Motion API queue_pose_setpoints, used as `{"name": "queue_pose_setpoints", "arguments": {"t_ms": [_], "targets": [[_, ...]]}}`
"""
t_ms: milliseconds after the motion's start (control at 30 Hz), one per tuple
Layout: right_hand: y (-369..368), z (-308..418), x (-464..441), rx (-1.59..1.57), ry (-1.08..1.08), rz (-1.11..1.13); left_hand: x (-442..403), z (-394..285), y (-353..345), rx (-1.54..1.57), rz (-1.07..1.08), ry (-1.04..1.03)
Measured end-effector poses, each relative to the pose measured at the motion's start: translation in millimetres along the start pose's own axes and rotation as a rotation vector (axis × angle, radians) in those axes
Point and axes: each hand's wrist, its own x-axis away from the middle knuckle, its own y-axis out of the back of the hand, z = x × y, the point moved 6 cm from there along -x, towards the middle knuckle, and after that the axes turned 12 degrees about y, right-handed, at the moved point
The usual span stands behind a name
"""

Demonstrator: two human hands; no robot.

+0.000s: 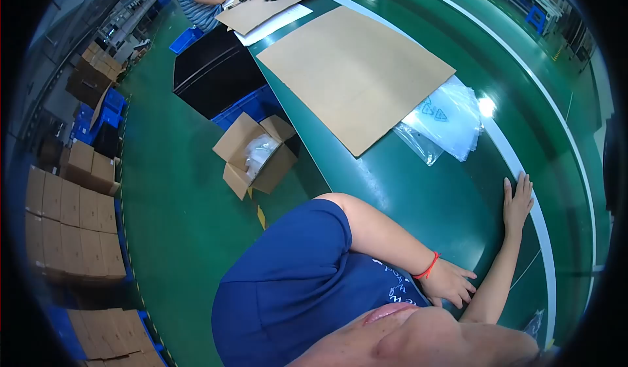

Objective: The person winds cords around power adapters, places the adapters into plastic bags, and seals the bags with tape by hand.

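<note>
My left hand (451, 285), with a red bracelet (428, 266) at its wrist, rests on the green table (392, 187) beside my right forearm. Its fingers are spread and hold nothing. Farther out, my right hand (518, 200) lies flat at the table's far pale edge, fingers stretched out, with nothing in it. Beyond my hands is a stack of clear plastic bags (448, 122) with blue printed marks. A large flat cardboard sheet (360, 72) lies next to the bags and partly over them.
An open cardboard box (239, 141) with clear plastic inside stands on the floor by the table. Behind it are a black bin (216, 69) and a blue crate (252, 105). A person (199, 0) works at the table's far end. Stacked cartons (72, 226) line the left side.
</note>
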Motion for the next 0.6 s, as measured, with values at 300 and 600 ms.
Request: {"name": "queue_pose_setpoints", "arguments": {"t_ms": [300, 600], "targets": [[-1.0, -0.9, -0.2, 0.018, 0.005, -0.002, -0.9, -1.3, 2.6, 0.008, 0.017, 0.004], [-0.3, 0.2, -0.2, 0.019, 0.004, -0.009, -0.5, -1.2, 3.4, 0.018, 0.002, 0.002]]}}
